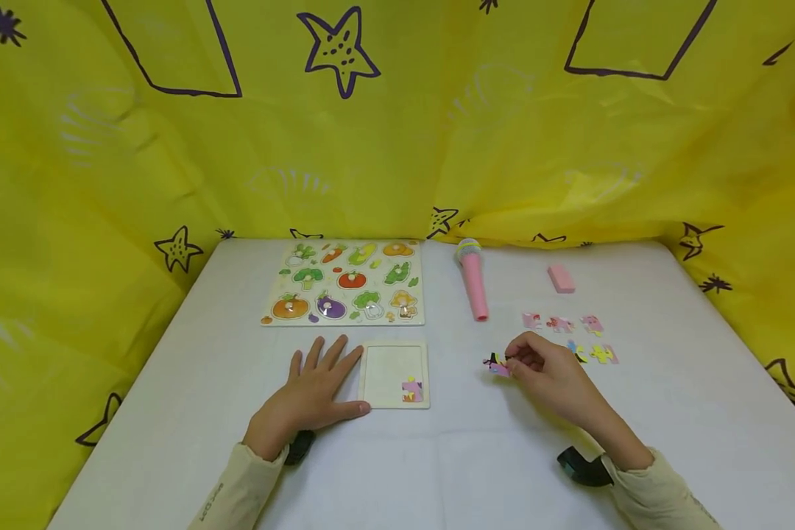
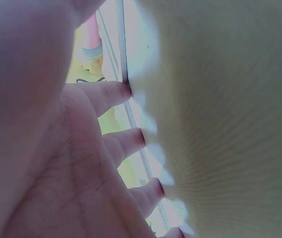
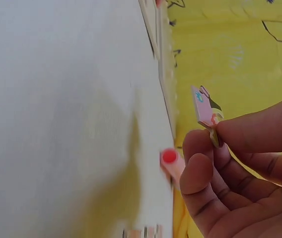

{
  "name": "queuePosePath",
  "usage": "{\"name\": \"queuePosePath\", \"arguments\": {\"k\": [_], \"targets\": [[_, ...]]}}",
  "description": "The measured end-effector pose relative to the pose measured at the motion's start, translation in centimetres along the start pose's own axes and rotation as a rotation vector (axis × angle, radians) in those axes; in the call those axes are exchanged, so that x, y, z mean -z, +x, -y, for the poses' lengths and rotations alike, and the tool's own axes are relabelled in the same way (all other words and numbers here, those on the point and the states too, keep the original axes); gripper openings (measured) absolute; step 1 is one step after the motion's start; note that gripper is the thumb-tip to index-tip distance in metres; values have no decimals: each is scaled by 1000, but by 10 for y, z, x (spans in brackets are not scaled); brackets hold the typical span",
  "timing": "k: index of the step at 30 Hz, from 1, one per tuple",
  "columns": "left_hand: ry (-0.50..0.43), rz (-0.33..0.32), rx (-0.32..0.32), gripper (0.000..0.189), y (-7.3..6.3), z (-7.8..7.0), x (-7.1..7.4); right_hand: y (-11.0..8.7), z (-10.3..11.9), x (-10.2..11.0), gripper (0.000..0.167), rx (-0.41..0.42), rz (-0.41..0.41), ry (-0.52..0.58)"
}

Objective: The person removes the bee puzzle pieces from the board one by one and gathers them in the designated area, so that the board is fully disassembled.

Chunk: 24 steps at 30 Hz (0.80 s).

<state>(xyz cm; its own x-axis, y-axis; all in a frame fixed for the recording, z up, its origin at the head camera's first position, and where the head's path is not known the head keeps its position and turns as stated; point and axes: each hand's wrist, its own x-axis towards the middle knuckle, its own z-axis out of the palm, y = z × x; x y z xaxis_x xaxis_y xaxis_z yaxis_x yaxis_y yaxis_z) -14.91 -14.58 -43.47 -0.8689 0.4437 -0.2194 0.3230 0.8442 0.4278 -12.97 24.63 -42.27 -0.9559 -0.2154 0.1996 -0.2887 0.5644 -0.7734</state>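
Note:
Between thumb and fingers my right hand (image 1: pixel 553 375) pinches a pink, yellow and black jigsaw puzzle piece (image 1: pixel 497 364), raised off the table; the right wrist view shows the same puzzle piece (image 3: pixel 206 110) at the fingertips. My left hand (image 1: pixel 314 390) lies spread on the table, with thumb and index fingertip touching the left edge of a square puzzle frame (image 1: pixel 363 375). One pink puzzle piece (image 1: pixel 412 390) sits in the frame's lower right corner. Several loose puzzle pieces (image 1: pixel 560 324) lie beyond my right hand, which partly hides one of them.
A vegetable peg board (image 1: pixel 341 298) lies behind the frame. To its right are a pink toy microphone (image 1: pixel 475 287) and a pink block (image 1: pixel 561 280). The white table (image 1: pixel 384 471) meets yellow patterned cloth (image 1: pixel 397 162) at its back and sides.

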Motion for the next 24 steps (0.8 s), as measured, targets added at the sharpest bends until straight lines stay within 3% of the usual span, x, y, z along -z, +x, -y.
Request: {"name": "queuePosePath", "arguments": {"k": [9,14,24], "targets": [[-4,2,9,96,0,-2,0,-11,-14,23,9,-84,-93,27],[0,0,0,95,0,-2,0,-19,-20,37,10,-118,-150,-39],[0,4,5,94,-1,-4,3,-27,-35,57,13,-189,-193,-53]]}}
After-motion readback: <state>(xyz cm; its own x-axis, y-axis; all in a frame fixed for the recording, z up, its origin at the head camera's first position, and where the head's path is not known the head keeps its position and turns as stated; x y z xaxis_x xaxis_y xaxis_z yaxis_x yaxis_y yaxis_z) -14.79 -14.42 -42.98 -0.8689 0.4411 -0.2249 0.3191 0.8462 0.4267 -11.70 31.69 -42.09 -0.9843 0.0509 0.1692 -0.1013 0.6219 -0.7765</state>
